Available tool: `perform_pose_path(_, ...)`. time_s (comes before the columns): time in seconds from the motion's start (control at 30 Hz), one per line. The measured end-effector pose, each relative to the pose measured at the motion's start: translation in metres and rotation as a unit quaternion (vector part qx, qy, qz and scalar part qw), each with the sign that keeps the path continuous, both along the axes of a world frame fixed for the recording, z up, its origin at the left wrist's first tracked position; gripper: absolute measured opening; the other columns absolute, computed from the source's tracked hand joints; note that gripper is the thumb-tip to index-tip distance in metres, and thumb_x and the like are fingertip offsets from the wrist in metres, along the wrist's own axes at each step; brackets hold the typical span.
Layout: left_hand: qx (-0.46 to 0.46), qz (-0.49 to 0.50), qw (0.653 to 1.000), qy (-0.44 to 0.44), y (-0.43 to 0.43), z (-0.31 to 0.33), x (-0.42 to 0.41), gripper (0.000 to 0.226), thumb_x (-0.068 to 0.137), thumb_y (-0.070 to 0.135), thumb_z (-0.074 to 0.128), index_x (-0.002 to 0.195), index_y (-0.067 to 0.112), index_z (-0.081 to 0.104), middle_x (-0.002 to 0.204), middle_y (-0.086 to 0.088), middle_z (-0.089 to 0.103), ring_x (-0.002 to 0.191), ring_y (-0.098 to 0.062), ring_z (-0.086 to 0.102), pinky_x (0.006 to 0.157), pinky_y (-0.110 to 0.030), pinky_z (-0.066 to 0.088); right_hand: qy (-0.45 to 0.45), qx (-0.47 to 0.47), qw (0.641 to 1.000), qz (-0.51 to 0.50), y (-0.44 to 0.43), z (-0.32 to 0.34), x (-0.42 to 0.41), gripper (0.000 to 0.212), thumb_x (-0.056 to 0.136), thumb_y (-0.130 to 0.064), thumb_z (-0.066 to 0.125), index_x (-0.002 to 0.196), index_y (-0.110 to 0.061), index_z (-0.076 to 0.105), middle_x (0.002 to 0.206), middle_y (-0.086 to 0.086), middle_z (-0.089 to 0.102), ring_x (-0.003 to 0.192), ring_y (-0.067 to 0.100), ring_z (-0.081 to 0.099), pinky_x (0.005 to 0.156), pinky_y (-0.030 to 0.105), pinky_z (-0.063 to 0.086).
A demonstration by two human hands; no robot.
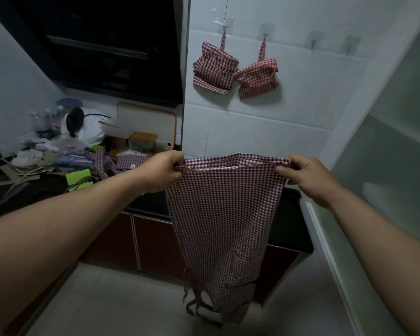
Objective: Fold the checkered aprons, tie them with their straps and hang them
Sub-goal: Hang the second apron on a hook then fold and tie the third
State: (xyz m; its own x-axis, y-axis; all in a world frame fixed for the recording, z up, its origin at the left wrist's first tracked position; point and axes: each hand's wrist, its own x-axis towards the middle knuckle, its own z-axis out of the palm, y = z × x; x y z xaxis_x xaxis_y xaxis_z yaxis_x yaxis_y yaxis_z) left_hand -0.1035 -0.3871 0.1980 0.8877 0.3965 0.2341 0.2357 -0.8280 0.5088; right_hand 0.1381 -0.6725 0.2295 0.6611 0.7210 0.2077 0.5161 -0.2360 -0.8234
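Observation:
A red-and-white checkered apron (224,214) hangs doubled in the air in front of me, its straps (194,299) dangling near the floor. My left hand (161,172) pinches its top left corner and my right hand (306,175) pinches its top right corner. Two folded, tied aprons hang on the white tiled wall: one (214,67) from the left hook, the other (257,77) from the hook beside it. Another checkered apron (124,162) lies on the dark counter to the left.
Two bare hooks (314,41) (350,46) sit on the wall to the right of the hung aprons. The counter (46,187) at left is cluttered with bottles, boxes and cables. A black range hood (102,44) hangs above. A frosted glass door (386,154) stands at right.

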Motion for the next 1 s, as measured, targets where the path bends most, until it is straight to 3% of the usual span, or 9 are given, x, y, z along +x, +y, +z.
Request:
perform_pose_path(0.1,-0.013,-0.002,1.000,-0.013,0.002,0.003,0.001,0.022,0.096,0.017,0.071,0.082,0.023,0.055,0.089,0.002,0.059,0.079,-0.011,0.056,0.063,-0.030,0.038,0.041,0.039,0.998,-0.023,0.002,-0.007,0.005,0.019,0.092,0.004,0.070,0.082,-0.010,0.061,0.087,0.015,0.066,0.081,0.022,0.064,0.081,0.039,0.056)
perform_pose_path(0.17,-0.029,0.004,1.000,-0.009,0.003,0.004,0.002,0.019,0.097,0.023,0.072,0.085,0.022,0.057,0.089,0.000,0.061,0.079,-0.015,0.059,0.063,-0.031,0.041,0.010,0.053,0.997,-0.057,0.003,-0.011,0.010,0.026,0.089,0.005,0.073,0.080,-0.015,0.060,0.082,0.009,0.066,0.080,0.024,0.063,0.083,0.043,0.054)
perform_pose_path(0.33,-0.044,0.013,0.999,-0.011,0.001,0.005,0.006,0.017,0.098,0.022,0.071,0.087,0.020,0.058,0.088,-0.002,0.062,0.078,-0.016,0.059,0.062,-0.030,0.041,0.019,0.041,0.998,-0.039,0.001,-0.016,0.015,0.024,0.090,0.002,0.074,0.104,-0.017,0.067,0.090,0.006,0.074,0.082,0.018,0.069,0.088,0.038,0.055)
perform_pose_path(0.47,-0.018,0.015,1.000,0.007,0.003,0.006,0.005,0.020,0.096,0.025,0.074,0.086,0.019,0.058,0.085,0.000,0.061,0.076,-0.016,0.057,0.060,-0.031,0.038,-0.025,-0.004,0.999,-0.046,-0.006,-0.017,0.021,0.015,0.084,-0.008,0.083,0.077,-0.015,0.072,0.076,0.001,0.072,0.069,0.007,0.064,0.077,0.031,0.049)
perform_pose_path(0.6,-0.012,0.015,0.999,0.038,0.003,0.007,0.003,0.025,0.096,0.027,0.074,0.081,0.023,0.055,0.082,0.003,0.056,0.072,-0.012,0.052,0.059,-0.029,0.033,-0.012,0.009,0.999,-0.032,-0.009,-0.015,0.019,0.024,0.082,-0.011,0.085,0.077,0.002,0.065,0.075,0.008,0.067,0.073,0.016,0.060,0.073,0.031,0.047)
perform_pose_path(0.7,-0.008,0.011,0.999,0.048,0.001,0.006,0.004,0.023,0.097,0.024,0.072,0.082,0.023,0.056,0.084,0.002,0.057,0.076,-0.015,0.054,0.059,-0.028,0.033,-0.006,0.027,0.999,-0.029,-0.010,-0.013,0.017,0.024,0.081,-0.011,0.084,0.074,-0.006,0.063,0.072,0.003,0.065,0.069,0.010,0.059,0.068,0.026,0.048)
perform_pose_path(0.8,0.009,0.011,0.999,0.051,0.001,0.009,0.004,0.023,0.097,0.025,0.073,0.082,0.017,0.057,0.083,0.000,0.057,0.074,-0.016,0.053,0.058,-0.029,0.034,0.000,0.045,0.998,-0.032,-0.012,-0.012,0.022,0.023,0.086,-0.013,0.081,0.073,-0.011,0.063,0.072,0.001,0.064,0.068,0.008,0.057,0.070,0.029,0.046)
perform_pose_path(0.9,0.023,0.011,0.998,0.053,0.001,0.015,0.003,0.037,0.095,0.033,0.075,0.074,0.015,0.051,0.070,0.001,0.048,0.063,-0.014,0.043,0.054,-0.031,0.030,-0.007,0.054,0.998,-0.044,-0.013,-0.009,0.026,0.024,0.091,-0.014,0.077,0.073,-0.018,0.062,0.070,-0.003,0.061,0.057,-0.002,0.051,0.061,0.020,0.044)
perform_pose_path(1.0,0.014,0.011,0.999,0.049,-0.002,0.016,0.002,0.037,0.096,0.036,0.074,0.076,0.014,0.051,0.070,0.000,0.047,0.064,-0.015,0.042,0.054,-0.031,0.028,-0.008,0.063,0.997,-0.047,-0.013,-0.008,0.028,0.024,0.093,-0.012,0.075,0.074,-0.018,0.061,0.073,0.000,0.061,0.055,-0.005,0.052,0.056,0.012,0.043)
